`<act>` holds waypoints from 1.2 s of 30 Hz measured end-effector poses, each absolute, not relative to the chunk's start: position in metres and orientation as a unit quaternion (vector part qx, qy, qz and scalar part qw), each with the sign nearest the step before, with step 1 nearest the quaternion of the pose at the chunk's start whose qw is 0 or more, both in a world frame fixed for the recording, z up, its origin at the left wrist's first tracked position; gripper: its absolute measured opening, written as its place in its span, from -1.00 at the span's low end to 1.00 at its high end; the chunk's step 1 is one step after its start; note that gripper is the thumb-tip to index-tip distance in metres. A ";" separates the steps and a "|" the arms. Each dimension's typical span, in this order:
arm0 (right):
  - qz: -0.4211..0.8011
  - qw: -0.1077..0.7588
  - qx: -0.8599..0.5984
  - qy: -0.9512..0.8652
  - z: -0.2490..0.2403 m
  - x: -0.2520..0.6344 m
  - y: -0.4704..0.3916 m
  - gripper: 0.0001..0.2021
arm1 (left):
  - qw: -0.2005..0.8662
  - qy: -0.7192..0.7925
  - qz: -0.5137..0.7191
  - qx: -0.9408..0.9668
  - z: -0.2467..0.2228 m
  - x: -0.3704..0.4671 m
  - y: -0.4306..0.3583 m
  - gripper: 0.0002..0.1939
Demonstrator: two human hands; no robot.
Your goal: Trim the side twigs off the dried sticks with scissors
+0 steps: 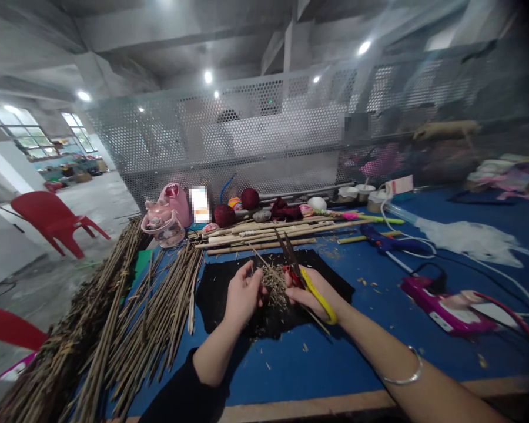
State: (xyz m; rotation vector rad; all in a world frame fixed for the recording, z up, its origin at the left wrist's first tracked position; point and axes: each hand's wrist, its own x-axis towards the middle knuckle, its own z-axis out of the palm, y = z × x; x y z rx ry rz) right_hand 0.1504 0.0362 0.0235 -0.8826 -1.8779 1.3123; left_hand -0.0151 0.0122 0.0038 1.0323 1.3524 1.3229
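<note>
My right hand [312, 291] holds scissors [297, 264] with yellow handles, their dark blades pointing up and away. A pile of short cut plant bits [275, 285] lies on a black cloth [220, 294] between my hands. My left hand [242, 294] is at the pile's left edge, thumb and fingers curled together around something I cannot make out. The fingers of my right hand touch the pile's right side. A thin stalk rises from the pile toward the upper left.
Bundles of dry stalks [158, 317] lie at the left of the blue table [291, 376]. Behind the cloth are sticks [264, 235], yarn balls [250, 198] and a pink basket [164, 229]. A magenta power strip [449, 308], cables and a glue gun [379, 239] lie right.
</note>
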 end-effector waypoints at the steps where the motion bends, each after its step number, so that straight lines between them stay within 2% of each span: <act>1: 0.502 0.334 -0.342 -0.720 0.022 0.150 0.036 -0.88 | 0.470 0.556 0.532 0.432 0.004 -0.014 0.011 -0.31; 3: 0.501 0.332 -0.347 -0.720 0.020 0.148 0.036 -0.88 | 0.477 0.540 0.538 0.438 0.007 -0.010 0.008 -0.34; 7: 0.521 0.320 -0.324 -0.722 0.022 0.143 0.032 -0.86 | 0.556 0.450 0.567 0.408 0.011 -0.002 0.004 -0.59; 10: 0.535 0.307 -0.303 -0.726 0.027 0.144 0.034 -0.81 | 0.593 0.414 0.583 0.370 0.012 -0.001 0.003 -0.66; 15: 0.460 0.300 -0.381 -0.744 0.021 0.156 0.049 -0.66 | 0.602 0.410 0.558 0.396 0.010 -0.002 0.002 -0.63; 21: 0.413 0.273 -0.347 -0.797 0.006 0.154 0.048 -0.62 | 0.581 0.419 0.511 0.474 0.012 0.002 -0.004 -0.61; 25: 0.435 0.281 -0.311 -0.797 0.007 0.149 0.042 -0.61 | 0.574 0.426 0.487 0.502 0.015 0.003 -0.007 -0.62; 29: 0.496 0.270 -0.263 -0.782 0.011 0.147 0.038 -0.52 | 0.578 0.410 0.483 0.514 0.014 0.004 -0.009 -0.61; 36: 0.474 0.280 -0.283 -0.785 0.007 0.144 0.036 -0.41 | 0.593 0.392 0.491 0.503 0.011 0.006 -0.009 -0.61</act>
